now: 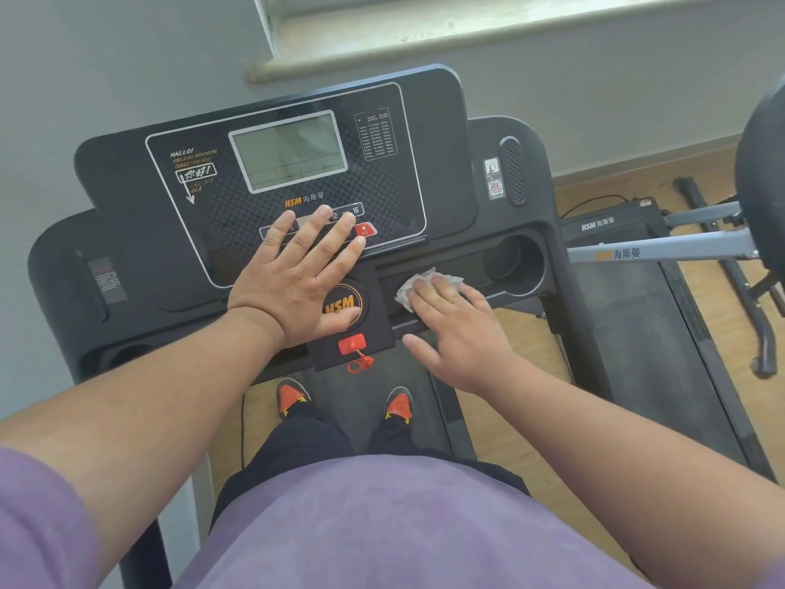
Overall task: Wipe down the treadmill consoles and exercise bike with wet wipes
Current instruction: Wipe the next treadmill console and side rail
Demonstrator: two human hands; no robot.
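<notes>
The right hand [461, 320] is laid flat, fingers straight and together, pressing a white wet wipe [418, 286] onto the shallow tray [475, 269] of the treadmill console [272, 197], just right of the centre boss. The wipe is crumpled and is partly covered by the fingertips; its far and left edges are exposed. The flat press is judged to spread contact across the tray floor.

The left hand [299, 269] is spread wide, palm down, on the lower button panel, with the thumb lying across the round logo badge [342, 306]. Nothing is held in it; it is judged to serve as a brace for the body, not as a wiping hand.

Below the badge, a red safety key [352, 344] with its cord is seated in the centre block, just beside the left thumb and near the right thumb.

To the right of the wipe, the tray runs into a round cup holder [520, 261], whose rim bounds the stroke on that side; the centre block bounds it on the left. Open tray remains between the wipe and the cup holder. The display screen [289, 150] stands well apart above. An exercise bike [722, 244] is partly seen at the right edge, untouched.
</notes>
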